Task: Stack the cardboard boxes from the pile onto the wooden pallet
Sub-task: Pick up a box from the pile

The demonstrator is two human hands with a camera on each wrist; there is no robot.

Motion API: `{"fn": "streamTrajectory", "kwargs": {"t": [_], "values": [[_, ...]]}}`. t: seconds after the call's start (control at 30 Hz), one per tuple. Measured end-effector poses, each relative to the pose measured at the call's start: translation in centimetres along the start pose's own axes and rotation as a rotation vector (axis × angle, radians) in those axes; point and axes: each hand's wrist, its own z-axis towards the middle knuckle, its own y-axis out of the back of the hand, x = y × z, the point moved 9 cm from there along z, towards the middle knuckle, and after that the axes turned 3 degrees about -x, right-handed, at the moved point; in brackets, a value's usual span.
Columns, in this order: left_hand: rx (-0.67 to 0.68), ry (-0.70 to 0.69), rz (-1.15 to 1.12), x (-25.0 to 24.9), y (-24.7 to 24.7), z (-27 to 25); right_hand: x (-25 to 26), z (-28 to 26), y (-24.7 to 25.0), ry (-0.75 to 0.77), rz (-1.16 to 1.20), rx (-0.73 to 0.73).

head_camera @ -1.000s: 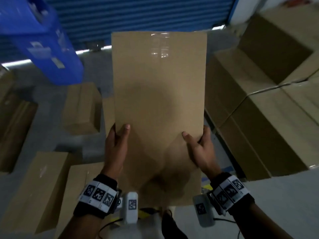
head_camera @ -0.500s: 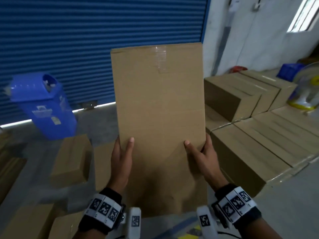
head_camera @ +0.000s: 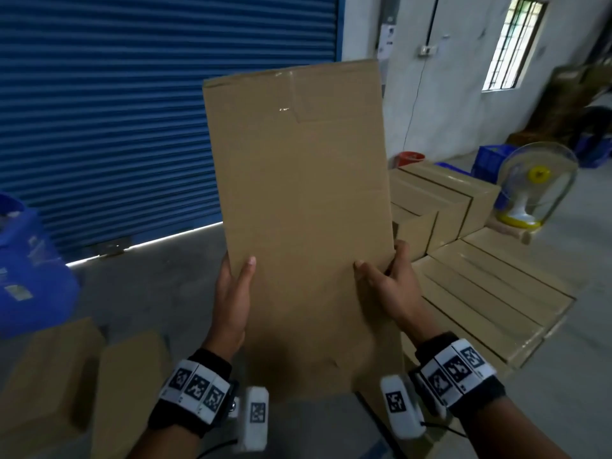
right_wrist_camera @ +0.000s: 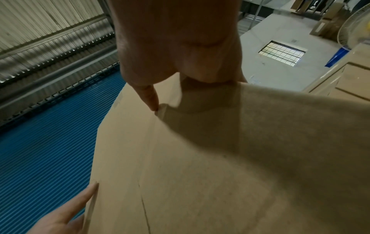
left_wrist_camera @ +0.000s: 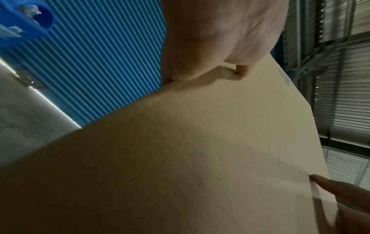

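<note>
Btw both hands, tall taped box (head_camera: 298, 210)

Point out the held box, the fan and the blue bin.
box (head_camera: 298, 200): head view, middle of its broad face.
fan (head_camera: 538, 183): head view, on its round grille beside the yellow hub.
bin (head_camera: 29, 276): head view, its blue side wall.

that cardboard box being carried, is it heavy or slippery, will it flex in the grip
Probably light for its size: the cardboard box is held up in the air by the left hand and right hand alone, thumbs on its face. Likely fairly stiff, since its panel looks flat with only slight creases. The matte board should grip well; the clear tape may be slicker.
</note>
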Motion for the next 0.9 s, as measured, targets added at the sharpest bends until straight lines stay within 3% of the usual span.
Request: {"fn": "streamTrajectory", "kwargs": {"t": [0.27, 0.7, 0.9], "values": [[0.006, 0.004, -0.041, 2.2, -8.1, 4.5, -1.6, 9.3, 3.6, 0.039, -0.093, 0.11], [-0.03, 0.099, -0.111, 11.6, -15.9, 18.1, -6.2, 26.5, 0.2, 0.068, -0.25, 0.116], [-0.075, 0.192, -0.135, 16.7, -20.0, 26.3, -10.4, 35.7, -1.5, -0.084, -0.337, 0.046]]}}
